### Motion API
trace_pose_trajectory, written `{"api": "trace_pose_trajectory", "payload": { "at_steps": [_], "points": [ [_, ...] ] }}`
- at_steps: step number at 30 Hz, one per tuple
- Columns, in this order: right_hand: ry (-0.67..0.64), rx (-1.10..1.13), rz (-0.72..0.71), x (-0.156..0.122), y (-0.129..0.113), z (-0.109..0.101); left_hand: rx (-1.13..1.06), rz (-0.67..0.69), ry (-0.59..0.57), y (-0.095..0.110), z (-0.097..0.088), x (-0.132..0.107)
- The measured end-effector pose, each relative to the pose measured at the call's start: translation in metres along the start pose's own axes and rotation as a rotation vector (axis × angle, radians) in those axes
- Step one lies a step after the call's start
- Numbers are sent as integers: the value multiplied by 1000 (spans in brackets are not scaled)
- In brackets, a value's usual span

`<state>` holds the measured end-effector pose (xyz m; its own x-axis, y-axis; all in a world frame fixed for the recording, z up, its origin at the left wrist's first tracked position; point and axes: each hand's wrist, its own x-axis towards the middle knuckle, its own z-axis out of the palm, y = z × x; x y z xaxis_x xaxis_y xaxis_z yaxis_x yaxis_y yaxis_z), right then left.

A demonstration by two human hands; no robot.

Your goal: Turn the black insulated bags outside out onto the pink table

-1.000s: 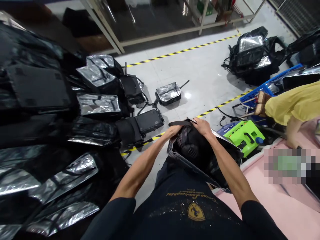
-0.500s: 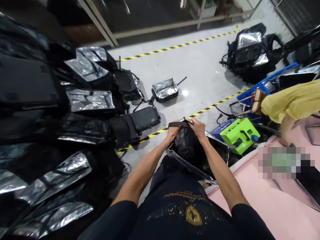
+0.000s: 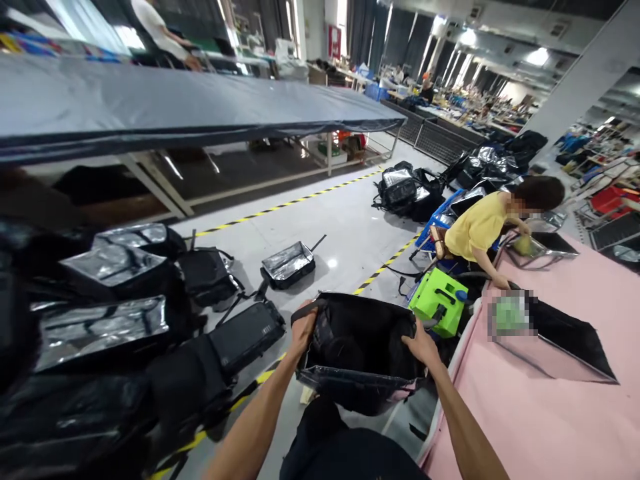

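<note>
In front of my body hangs a black bag (image 3: 370, 333) with its mouth wide toward me, its dark inside showing and a shiny strip along the near edge. My left hand (image 3: 303, 330) is closed on the left rim, where a black strap loops over it. On the opposite side, my right hand (image 3: 421, 343) pinches the right rim, thumb toward the inside. The bag's underside is largely hidden by its near wall.
Black bags with silver lining (image 3: 105, 327) crowd the floor at left; one small silver-lined bag (image 3: 289, 263) lies ahead. At right are a pink-covered table (image 3: 550, 427), a bright green box (image 3: 440, 300) and a person in yellow (image 3: 475, 230). A grey-covered table (image 3: 200, 100) stands beyond.
My hands have moved apart and the bag's mouth has spread from bunched to wide. The camera has tilted up, bringing the far room into view.
</note>
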<state>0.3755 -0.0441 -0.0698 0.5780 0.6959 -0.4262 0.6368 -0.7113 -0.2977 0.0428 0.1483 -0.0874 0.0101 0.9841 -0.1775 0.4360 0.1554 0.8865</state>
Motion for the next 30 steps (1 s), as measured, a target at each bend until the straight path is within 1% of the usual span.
{"api": "trace_pose_trajectory", "payload": {
  "at_steps": [1,3,5,6,7,8,10,11,12,14,16,17,19,21,22,24,25,26,28,30],
  "points": [
    [-8,-29,8,-8,0,0,-37,26,6,3,-4,-3],
    [66,-98,-30,-24,-7,-9,-100,90,47,14,-13,-8],
    [184,-152,-93,-41,-17,-29,-108,200,111,33,-23,-13],
    [234,-173,-128,-50,-22,-42,-84,279,128,45,-27,-17],
    [272,-190,-168,-59,-27,-55,-39,374,127,59,-29,-22],
    [301,-203,-210,-68,-32,-68,27,483,98,72,-29,-29],
    [337,-218,-308,-88,-44,-88,201,676,16,95,-23,-48],
    [350,-220,-362,-98,-50,-94,296,738,-12,101,-17,-60],
    [361,-219,-419,-109,-57,-97,381,772,-21,104,-10,-73],
    [371,-213,-542,-132,-72,-92,496,759,26,97,4,-99],
    [366,-223,-685,-153,-85,-77,526,703,117,77,12,-121],
    [366,-236,-758,-163,-90,-69,512,684,166,65,12,-130],
    [380,-273,-904,-180,-97,-55,453,673,262,40,1,-144],
    [403,-296,-1048,-190,-97,-48,399,668,318,24,-20,-156],
    [410,-290,-1119,-193,-93,-47,387,653,329,20,-32,-163],
    [403,-221,-1231,-190,-79,-47,408,608,324,20,-53,-180],
    [392,-162,-1250,-185,-70,-45,436,590,309,23,-60,-189],
    [378,-98,-1234,-179,-60,-41,473,576,294,26,-63,-199],
    [347,7,-1113,-163,-43,-26,558,531,262,30,-62,-213],
    [339,75,-950,-152,-29,-5,626,460,223,32,-54,-221]
  ]
}}
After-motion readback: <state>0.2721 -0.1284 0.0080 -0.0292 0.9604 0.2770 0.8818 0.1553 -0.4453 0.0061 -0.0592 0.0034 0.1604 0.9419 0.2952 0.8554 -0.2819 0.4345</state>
